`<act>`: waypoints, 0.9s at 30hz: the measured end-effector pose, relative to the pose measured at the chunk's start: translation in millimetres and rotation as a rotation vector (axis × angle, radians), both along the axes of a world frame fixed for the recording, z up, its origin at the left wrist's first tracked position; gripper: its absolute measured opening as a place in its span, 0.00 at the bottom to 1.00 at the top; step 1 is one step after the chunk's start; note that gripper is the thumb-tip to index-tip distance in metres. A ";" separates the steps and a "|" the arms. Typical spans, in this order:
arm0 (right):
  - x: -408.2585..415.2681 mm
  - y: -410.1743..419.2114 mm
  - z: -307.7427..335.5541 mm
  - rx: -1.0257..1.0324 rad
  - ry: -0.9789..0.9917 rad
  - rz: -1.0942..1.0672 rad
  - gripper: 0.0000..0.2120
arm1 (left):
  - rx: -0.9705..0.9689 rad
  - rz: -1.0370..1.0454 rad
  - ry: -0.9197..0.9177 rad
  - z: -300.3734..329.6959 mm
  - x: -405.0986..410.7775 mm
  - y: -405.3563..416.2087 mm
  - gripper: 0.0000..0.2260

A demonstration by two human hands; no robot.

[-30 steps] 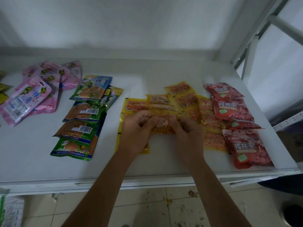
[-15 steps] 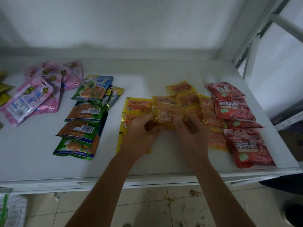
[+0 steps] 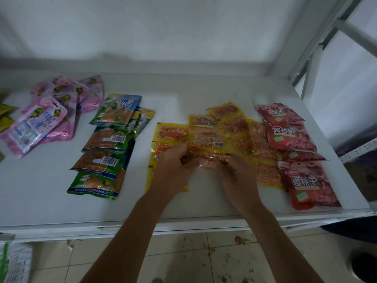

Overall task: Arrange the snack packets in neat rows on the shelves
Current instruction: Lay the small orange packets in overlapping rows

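Together, the left hand and the right hand pinch the near edge of one yellow packet, fingers curled on it from either side, just above the white shelf. That packet lies at the front of a short stack of yellow packets; at least three show there, the top one with a barcode facing up. Under the left hand runs a column of yellow packets, two plainly visible and more hidden beneath the wrist. To the right of the hands, a further spread of yellow packets overlaps too loosely to count. Beyond it, along the shelf's right edge, four red packets lie in a row from back to front. Left of the hands, about five green packets overlap in a column, and farther left sits a loose pile of pink packets, roughly six.
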State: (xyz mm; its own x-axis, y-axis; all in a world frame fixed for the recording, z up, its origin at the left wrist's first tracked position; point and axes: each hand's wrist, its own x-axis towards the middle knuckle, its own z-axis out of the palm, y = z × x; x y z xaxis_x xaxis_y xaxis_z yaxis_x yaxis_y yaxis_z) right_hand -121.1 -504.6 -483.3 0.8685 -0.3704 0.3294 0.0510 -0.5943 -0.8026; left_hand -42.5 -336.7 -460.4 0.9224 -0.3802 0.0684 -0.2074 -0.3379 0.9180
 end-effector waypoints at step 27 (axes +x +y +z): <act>47.2 -6.7 73.6 0.848 0.454 -0.104 0.16 | -0.220 0.025 0.260 22.2 29.1 -5.9 0.07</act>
